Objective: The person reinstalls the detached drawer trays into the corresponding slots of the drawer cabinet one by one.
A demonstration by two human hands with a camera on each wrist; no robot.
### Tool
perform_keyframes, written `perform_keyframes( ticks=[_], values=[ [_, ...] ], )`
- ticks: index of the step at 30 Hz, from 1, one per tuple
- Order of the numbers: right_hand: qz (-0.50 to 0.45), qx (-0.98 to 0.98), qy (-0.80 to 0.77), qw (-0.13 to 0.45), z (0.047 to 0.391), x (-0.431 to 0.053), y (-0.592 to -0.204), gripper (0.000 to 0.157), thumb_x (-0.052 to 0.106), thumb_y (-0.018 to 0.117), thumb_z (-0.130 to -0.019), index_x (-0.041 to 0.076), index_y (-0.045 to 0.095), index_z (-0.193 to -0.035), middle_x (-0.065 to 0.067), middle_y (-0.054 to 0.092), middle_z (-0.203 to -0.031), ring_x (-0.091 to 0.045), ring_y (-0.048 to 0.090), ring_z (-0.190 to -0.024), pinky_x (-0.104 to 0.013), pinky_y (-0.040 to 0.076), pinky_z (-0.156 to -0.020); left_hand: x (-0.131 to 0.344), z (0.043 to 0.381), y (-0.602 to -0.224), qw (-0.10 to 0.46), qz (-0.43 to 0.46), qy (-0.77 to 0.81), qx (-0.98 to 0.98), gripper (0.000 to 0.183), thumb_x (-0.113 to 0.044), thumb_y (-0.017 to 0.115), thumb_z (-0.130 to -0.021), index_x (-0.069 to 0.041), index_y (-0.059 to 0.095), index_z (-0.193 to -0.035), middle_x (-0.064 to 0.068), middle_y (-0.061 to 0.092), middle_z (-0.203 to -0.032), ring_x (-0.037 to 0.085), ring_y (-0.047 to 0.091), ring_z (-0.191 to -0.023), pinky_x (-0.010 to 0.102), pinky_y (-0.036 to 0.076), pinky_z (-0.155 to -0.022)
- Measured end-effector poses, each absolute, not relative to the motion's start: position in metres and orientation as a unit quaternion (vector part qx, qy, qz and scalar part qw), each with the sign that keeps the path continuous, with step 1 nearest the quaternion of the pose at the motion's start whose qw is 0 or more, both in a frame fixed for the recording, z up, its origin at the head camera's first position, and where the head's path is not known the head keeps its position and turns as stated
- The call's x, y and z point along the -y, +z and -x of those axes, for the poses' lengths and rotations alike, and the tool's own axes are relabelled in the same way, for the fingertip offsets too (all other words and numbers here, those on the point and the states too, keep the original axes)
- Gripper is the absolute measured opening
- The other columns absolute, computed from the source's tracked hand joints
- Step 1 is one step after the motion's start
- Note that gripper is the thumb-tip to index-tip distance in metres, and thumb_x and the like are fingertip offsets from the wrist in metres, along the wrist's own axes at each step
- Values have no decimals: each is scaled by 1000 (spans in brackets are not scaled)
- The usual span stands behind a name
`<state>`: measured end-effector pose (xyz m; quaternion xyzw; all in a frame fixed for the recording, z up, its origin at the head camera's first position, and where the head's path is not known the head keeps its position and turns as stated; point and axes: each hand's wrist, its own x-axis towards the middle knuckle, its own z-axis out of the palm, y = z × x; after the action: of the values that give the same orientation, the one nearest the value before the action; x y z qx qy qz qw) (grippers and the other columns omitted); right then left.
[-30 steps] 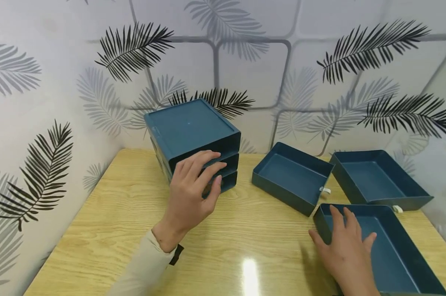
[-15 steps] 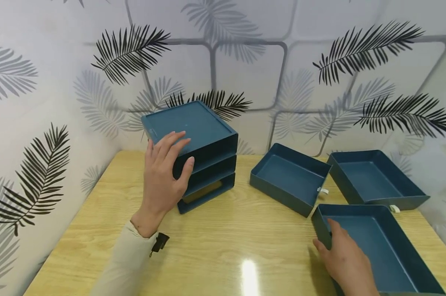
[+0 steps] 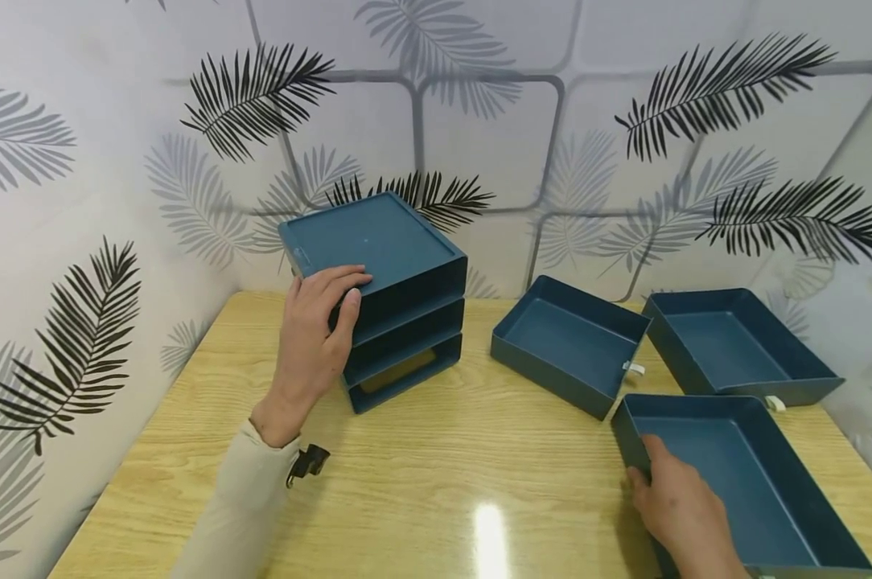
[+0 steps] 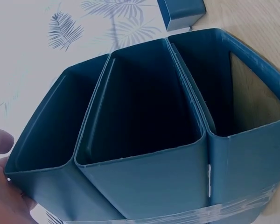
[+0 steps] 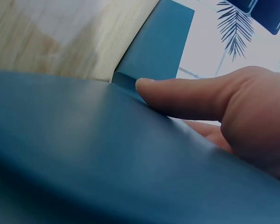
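Note:
A blue cabinet of three stacked open-front compartments [image 3: 407, 322] stands at the back left, its slots without drawers. My left hand [image 3: 309, 346] rests on its top front corner, fingers over the top and thumb near the front edge; the left wrist view shows the cabinet's openings [image 4: 140, 102] close up. At the right front lies a large blue drawer [image 3: 740, 466]. With my right hand [image 3: 678, 498] I grip its left wall, the thumb outside and the fingers inside. In the right wrist view the thumb presses against the drawer's wall [image 5: 107, 135].
Two more blue drawers, a nearer-centre one [image 3: 569, 342] and a far right one [image 3: 743, 342], lie behind the gripped drawer, each with a white tab. Clear tape [image 4: 177, 215] runs round the cabinet. A leaf-patterned wall [image 3: 494, 145] borders the wooden table [image 3: 436, 490].
My left hand has moved left from the cabinet's front onto its top corner. My right hand has come down and closed on the large drawer's left wall.

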<state>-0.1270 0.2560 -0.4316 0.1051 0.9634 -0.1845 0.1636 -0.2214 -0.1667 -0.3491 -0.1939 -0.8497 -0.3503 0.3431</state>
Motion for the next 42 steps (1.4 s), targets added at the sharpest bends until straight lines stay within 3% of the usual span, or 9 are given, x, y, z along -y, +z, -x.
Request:
perform_keyframes(
  ticks=[9, 16, 23, 30, 35, 42],
  values=[
    [-104, -966, -178, 156, 127, -255, -435, 61, 21, 60, -104, -6, 35, -153, -40, 59, -132, -54, 66, -107, -60, 53, -76, 175, 227, -350, 337, 210, -383, 834, 31, -22, 50, -109, -12, 76, -123, 7, 67, -141, 29, 54, -140, 73, 8, -125],
    [-110, -958, -197, 174, 131, -256, -432, 65, 25, 57, -107, -6, 30, -156, -41, 53, -140, -57, 60, -118, -61, 53, -82, 178, 232, -347, 325, 215, -407, 826, 35, -22, 46, -111, -12, 77, -123, 8, 66, -142, 29, 53, -141, 70, 7, -127],
    [-88, -956, -230, 160, 129, -255, -432, 63, 22, 52, -109, -9, 26, -157, -45, 48, -143, -60, 55, -123, -57, 54, -84, 182, 233, -347, 305, 222, -427, 822, 35, -21, 46, -111, -12, 77, -123, 8, 66, -140, 28, 54, -137, 51, 33, -119],
    [-68, -950, -266, 151, 125, -259, -431, 62, 27, 43, -111, -12, 27, -157, -43, 53, -138, -54, 62, -114, -49, 54, -79, 183, 235, -346, 298, 230, -438, 817, 31, -15, 50, -108, -11, 78, -121, 8, 69, -136, 27, 55, -131, 47, 35, -114],
    [-80, -948, -253, 174, 126, -264, -431, 64, 32, 45, -111, -15, 35, -153, -39, 57, -134, -50, 63, -114, -48, 54, -79, 182, 235, -345, 289, 227, -443, 818, 30, -15, 51, -108, -12, 77, -122, 8, 69, -137, 27, 53, -132, 48, 34, -115],
    [-74, -946, -281, 143, 129, -263, -432, 64, 41, 51, -109, -11, 45, -146, -29, 68, -118, -34, 69, -94, -44, 54, -71, 182, 235, -346, 291, 225, -442, 818, 31, -14, 50, -108, -11, 76, -123, 8, 68, -138, 28, 52, -133, 48, 34, -115]
  ],
)
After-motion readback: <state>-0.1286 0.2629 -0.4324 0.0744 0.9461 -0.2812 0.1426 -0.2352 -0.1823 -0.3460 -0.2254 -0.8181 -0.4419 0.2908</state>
